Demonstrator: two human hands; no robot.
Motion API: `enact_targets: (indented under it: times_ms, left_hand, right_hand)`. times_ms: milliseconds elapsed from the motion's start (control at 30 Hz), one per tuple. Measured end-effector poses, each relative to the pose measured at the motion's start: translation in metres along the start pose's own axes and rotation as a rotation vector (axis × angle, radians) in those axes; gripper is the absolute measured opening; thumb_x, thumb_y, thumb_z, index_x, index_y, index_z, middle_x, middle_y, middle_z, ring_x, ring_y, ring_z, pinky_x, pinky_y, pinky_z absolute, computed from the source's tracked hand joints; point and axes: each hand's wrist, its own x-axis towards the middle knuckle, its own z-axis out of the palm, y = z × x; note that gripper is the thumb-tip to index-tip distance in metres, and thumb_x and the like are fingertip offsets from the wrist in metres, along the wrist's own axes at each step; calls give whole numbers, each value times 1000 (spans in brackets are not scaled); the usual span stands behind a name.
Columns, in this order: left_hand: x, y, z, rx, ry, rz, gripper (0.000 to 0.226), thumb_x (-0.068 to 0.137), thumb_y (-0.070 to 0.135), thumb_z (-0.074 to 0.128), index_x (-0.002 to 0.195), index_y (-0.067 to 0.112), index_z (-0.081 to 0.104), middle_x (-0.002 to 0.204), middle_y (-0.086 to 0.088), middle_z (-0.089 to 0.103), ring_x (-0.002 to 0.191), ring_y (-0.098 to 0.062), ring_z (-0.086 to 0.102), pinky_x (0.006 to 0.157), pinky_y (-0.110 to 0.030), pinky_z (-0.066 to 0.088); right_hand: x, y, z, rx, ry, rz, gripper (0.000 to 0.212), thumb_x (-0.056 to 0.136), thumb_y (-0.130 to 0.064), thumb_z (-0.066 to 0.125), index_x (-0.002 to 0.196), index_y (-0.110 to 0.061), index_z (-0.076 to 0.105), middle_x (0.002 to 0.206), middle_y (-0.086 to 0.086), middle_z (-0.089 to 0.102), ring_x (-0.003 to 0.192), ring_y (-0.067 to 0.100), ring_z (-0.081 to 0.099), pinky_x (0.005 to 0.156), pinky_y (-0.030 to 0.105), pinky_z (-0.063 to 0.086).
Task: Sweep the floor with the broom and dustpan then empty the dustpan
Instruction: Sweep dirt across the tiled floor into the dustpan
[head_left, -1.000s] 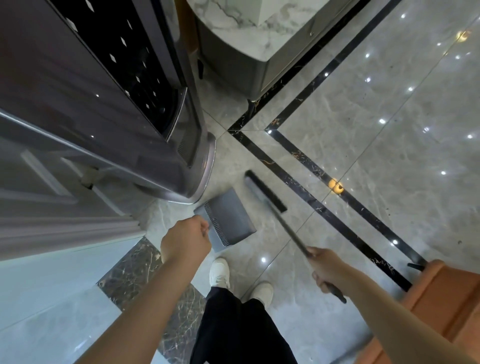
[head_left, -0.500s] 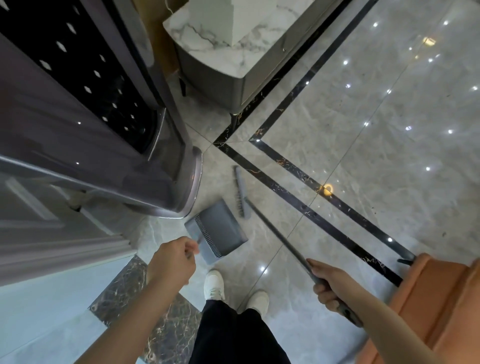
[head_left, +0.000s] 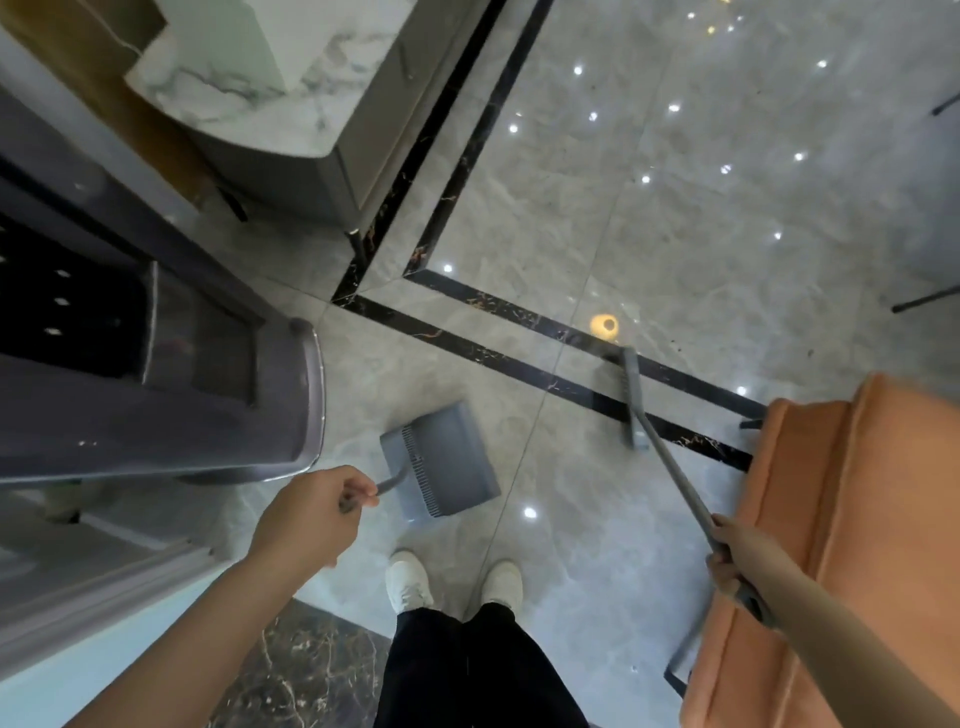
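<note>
The sweeping step is in hand, and the emptying is judged to be far off. The broom (head_left: 636, 405) is held by its long handle in the right hand (head_left: 740, 558), whose grip is wrapped round the shaft near its upper end. The broom head is set on the floor (head_left: 675, 234) across the black inlaid border stripe (head_left: 488, 358), just beside the orange upholstered seat (head_left: 857, 519) and well apart from the dustpan (head_left: 441, 460). The dustpan is kept low, near the floor, in front of the white shoes (head_left: 410, 579); whether it touches the floor cannot be told. Its thin handle is pinched in the curled grip of the left hand (head_left: 311, 512), close to the rounded base of the dark tall unit (head_left: 156, 405).

A small round yellowish spot (head_left: 604, 325) is seen on the tile just beyond the broom head; whether it is debris or a reflected lamp cannot be told. A few dark specks are seen farther right.

For the next move, a stroke drawn from the stripe back toward the pan's open edge is judged to be called for, with the pan pressed flat so that nothing slips beneath its lip.
</note>
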Motion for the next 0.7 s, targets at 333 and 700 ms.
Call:
enact_targets:
  times_ms: [333, 700]
  left_hand:
    - [28, 90, 29, 48, -17, 93, 27, 89, 8, 53, 82, 31, 65, 90, 11, 67, 69, -26, 69, 48, -40, 59]
    - [59, 151, 33, 203, 56, 123, 22, 89, 10, 52, 90, 26, 68, 92, 10, 68, 52, -22, 65, 50, -31, 56]
  right_hand:
    - [37, 10, -75, 202, 121, 67, 32, 101, -8, 29, 70, -11, 37, 49, 2, 28, 16, 5, 25, 24, 5, 20]
    - [50, -27, -90, 156, 58, 75, 27, 101, -6, 27, 79, -12, 42, 58, 4, 28, 17, 5, 25, 25, 5, 21]
